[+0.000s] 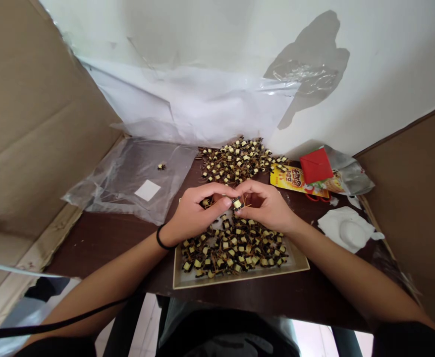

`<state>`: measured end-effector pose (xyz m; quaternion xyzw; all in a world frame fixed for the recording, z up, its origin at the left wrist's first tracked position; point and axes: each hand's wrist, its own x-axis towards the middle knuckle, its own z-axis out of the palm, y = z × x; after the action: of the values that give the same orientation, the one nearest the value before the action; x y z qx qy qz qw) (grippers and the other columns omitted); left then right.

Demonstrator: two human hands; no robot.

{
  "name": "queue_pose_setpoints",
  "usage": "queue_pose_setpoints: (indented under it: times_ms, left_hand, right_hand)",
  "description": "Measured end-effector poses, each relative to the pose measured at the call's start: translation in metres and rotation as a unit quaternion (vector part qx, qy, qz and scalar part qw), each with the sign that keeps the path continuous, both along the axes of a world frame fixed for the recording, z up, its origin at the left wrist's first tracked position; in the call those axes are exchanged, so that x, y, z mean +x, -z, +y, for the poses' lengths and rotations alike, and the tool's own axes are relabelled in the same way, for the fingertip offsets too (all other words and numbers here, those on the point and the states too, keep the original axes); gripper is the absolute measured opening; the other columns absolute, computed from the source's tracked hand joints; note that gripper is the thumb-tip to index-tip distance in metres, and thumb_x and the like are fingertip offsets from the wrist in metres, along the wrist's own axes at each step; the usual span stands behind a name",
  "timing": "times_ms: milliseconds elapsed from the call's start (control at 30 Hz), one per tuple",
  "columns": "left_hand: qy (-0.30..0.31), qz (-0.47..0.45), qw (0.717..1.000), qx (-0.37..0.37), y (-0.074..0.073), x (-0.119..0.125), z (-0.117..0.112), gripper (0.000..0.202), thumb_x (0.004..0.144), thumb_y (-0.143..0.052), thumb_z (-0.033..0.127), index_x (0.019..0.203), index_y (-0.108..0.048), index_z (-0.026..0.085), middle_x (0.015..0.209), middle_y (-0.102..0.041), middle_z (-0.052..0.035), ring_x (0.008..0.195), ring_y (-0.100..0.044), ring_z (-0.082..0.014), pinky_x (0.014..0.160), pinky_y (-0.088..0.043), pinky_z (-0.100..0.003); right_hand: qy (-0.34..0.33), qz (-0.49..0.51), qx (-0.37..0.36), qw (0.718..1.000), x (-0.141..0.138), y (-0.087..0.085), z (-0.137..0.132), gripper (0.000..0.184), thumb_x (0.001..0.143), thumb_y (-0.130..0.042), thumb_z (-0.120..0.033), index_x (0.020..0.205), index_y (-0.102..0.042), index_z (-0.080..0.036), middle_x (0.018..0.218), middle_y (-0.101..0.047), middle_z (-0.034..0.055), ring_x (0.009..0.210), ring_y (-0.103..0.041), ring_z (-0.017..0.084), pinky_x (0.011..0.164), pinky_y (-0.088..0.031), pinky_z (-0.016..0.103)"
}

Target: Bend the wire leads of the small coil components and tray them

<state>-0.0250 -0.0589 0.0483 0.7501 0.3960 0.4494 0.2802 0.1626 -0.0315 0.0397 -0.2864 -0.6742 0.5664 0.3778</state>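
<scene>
Both of my hands meet over a shallow beige tray (188,282) on a dark brown table (102,238). My left hand (195,210) and my right hand (265,203) pinch one small black-and-cream coil part (237,203) between their fingertips. The tray holds several of the same small parts (236,250) with thin brown wire leads. A bigger heap of these parts (236,161) lies on the table just behind my hands. A black band circles my left wrist.
A clear plastic bag (128,178) with one stray part and a white label lies at the left. At the right are a yellow snack packet (292,179), a red box (316,165) and crumpled white tissue (347,228). Cardboard walls stand on both sides.
</scene>
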Motion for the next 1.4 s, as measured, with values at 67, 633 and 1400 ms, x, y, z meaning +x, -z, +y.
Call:
queue_pose_setpoints:
  times_ms: [67,633,1400]
  left_hand:
    - [0.009,-0.002,1.0,0.005,-0.0005,0.0,-0.0002,0.016,0.084,-0.059,0.023,0.095,-0.07,0.019,0.093,-0.074,-0.0038,0.083,-0.067,-0.014,0.078,-0.051,-0.023]
    - [0.009,0.005,1.0,0.011,0.0001,-0.0003,-0.0003,0.016,0.084,-0.058,0.022,0.096,-0.068,0.017,0.092,-0.073,-0.0036,0.08,-0.065,-0.0127,0.074,-0.05,-0.021]
    - [0.044,-0.009,0.998,-0.031,-0.0027,-0.0006,0.0008,0.022,0.086,-0.056,0.024,0.102,-0.07,0.017,0.102,-0.073,-0.0058,0.093,-0.067,-0.0154,0.087,-0.049,-0.023]
  right_hand:
    - [-0.001,0.002,0.003,1.0,0.0,0.0012,0.0003,0.022,0.068,-0.075,-0.027,0.083,-0.061,-0.02,0.076,-0.058,-0.0007,0.063,-0.05,0.011,0.059,-0.04,0.024]
    - [0.057,-0.031,0.135,0.989,-0.0024,-0.0009,-0.0047,0.012,0.074,-0.067,-0.021,0.084,-0.06,-0.018,0.074,-0.062,0.0006,0.059,-0.052,0.01,0.055,-0.043,0.023]
    - [0.029,-0.002,0.175,0.984,-0.0004,0.0016,-0.0014,0.015,0.076,-0.067,-0.021,0.087,-0.057,-0.017,0.072,-0.058,-0.0014,0.059,-0.053,0.008,0.053,-0.046,0.019]
